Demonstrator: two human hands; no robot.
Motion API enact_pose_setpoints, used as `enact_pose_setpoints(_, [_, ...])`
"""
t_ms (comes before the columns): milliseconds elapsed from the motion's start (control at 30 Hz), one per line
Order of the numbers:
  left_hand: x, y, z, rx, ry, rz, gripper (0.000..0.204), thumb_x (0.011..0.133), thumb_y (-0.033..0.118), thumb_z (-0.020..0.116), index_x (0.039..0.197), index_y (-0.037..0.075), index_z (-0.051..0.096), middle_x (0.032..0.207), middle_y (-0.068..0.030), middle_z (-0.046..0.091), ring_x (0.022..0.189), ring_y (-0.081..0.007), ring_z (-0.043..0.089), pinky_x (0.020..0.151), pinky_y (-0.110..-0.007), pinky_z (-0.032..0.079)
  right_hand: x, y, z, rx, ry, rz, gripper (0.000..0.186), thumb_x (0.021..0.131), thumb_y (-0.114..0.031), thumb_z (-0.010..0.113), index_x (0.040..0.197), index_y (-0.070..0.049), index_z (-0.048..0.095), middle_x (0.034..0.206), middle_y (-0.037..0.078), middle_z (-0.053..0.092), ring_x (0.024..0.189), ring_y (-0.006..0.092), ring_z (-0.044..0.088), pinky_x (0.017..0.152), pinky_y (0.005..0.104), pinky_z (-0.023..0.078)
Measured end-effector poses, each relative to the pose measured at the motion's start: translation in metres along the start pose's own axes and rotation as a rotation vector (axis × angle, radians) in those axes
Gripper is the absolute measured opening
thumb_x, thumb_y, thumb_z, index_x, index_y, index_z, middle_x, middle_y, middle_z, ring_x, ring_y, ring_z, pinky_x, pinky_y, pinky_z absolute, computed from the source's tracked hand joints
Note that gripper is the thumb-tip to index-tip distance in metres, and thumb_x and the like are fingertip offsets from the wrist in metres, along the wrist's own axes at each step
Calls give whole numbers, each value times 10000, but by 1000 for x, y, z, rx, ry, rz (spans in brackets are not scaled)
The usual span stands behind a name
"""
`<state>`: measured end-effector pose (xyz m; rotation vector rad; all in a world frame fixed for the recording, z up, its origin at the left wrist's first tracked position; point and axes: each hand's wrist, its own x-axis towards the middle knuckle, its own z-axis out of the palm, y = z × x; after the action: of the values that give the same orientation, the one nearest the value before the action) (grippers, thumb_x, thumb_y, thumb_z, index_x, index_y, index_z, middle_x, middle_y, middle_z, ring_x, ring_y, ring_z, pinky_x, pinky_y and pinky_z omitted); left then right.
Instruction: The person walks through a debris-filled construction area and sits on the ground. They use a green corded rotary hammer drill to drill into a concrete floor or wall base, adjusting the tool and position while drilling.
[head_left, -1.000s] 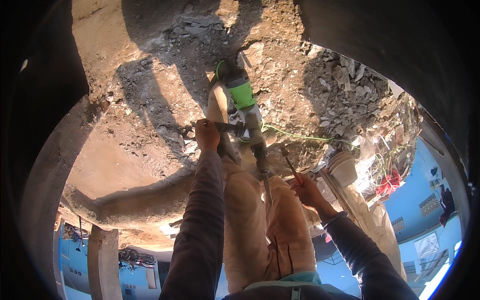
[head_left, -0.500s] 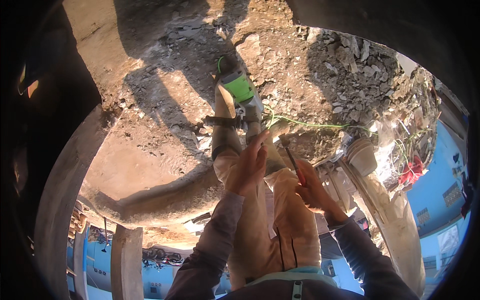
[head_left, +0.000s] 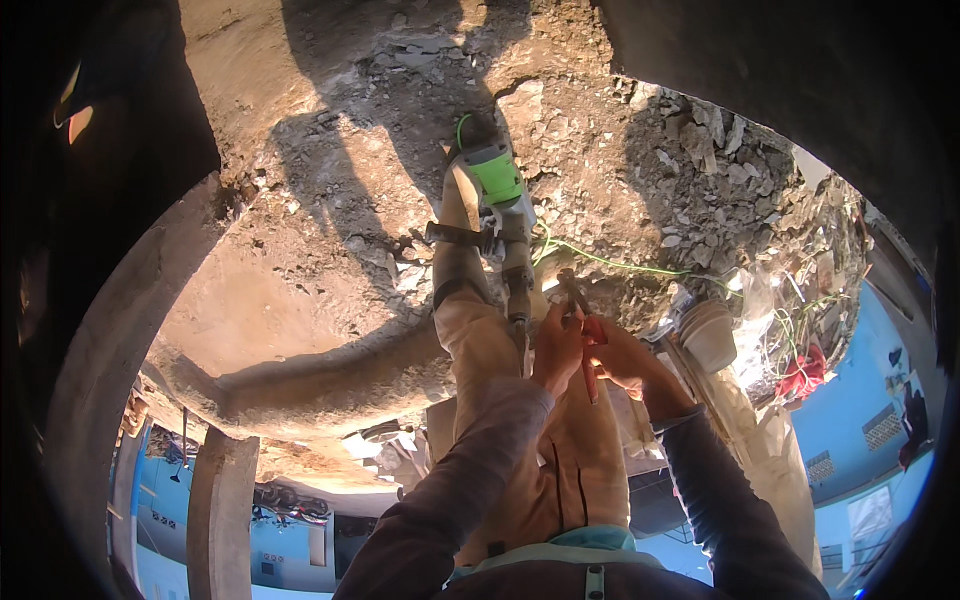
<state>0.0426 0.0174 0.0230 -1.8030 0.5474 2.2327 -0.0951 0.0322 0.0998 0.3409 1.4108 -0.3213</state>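
Note:
A hammer (head_left: 593, 330) with a red handle and a dark head is in front of my legs, its head pointing away from me. My left hand (head_left: 557, 352) is closed around it just below the head. From the other side, my right hand (head_left: 622, 358) grips the red handle, whose end sticks out below the fingers. Beyond my hands, a green and grey demolition hammer (head_left: 497, 180) stands by my legs, with a black side handle (head_left: 455, 236) pointing left. Its lower end is partly hidden by my legs and hands.
A green cable (head_left: 640, 267) trails right over broken rubble (head_left: 700, 190). Stacked buckets (head_left: 707, 335) stand at the right, with a red cloth or bag (head_left: 802, 372) beyond them. A raised concrete edge (head_left: 330, 375) curves along the left, and concrete pillars (head_left: 222, 510) stand lower left.
My left hand has moved right and closed on the hammer, which my right hand alone held before. The hammer is now more upright in view. The demolition hammer appears unmoved on the ground.

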Motion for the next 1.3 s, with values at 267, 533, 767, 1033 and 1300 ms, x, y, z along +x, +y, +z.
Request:
enact_pose_setpoints(267, [14, -25, -3, -510, 54, -137, 237, 1111, 216, 522, 1259, 50, 606, 843, -59, 621, 579, -111, 521, 416, -290, 350, 72, -22, 8, -795, 0, -64, 152, 886, -99, 665, 1002, -3, 684, 903, 167, 731, 828, 245, 694, 677, 427, 551])
enact_pose_setpoints(533, [23, -53, -3, -612, -81, -139, 214, 1116, 236, 542, 1226, 71, 623, 903, -46, 642, 647, -131, 609, 463, -298, 447, 92, -12, 17, -1124, -18, -127, 295, 918, -106, 601, 1155, 39, 700, 1082, 285, 747, 1011, 447, 741, 789, 498, 596])
enact_pose_setpoints(767, [16, -43, -3, -763, -123, -40, 170, 1118, 188, 587, 1244, 83, 633, 1069, -47, 697, 940, -161, 714, 733, -308, 599, 81, -34, 39, -1253, -18, -4, 371, 967, -136, 562, 1261, 21, 727, 1181, 256, 766, 1076, 435, 753, 846, 506, 603])
enact_pose_setpoints(1033, [28, -66, -4, -814, -215, -51, 218, 1112, 277, 641, 1242, 103, 641, 1004, -33, 715, 859, -152, 713, 626, -293, 555, 84, -40, 53, -1291, 47, 49, 375, 939, -222, 603, 1168, 6, 794, 1191, 233, 777, 1095, 409, 761, 888, 481, 609])
enact_pose_setpoints(1300, [4, -26, -1, -928, -70, -152, 231, 1131, 324, 594, 1203, 114, 657, 949, -18, 720, 763, -143, 700, 477, -296, 510, 78, -51, 66, -1290, 75, 46, 411, 901, -252, 635, 1177, 9, 791, 1242, 248, 759, 1172, 409, 735, 959, 486, 594])
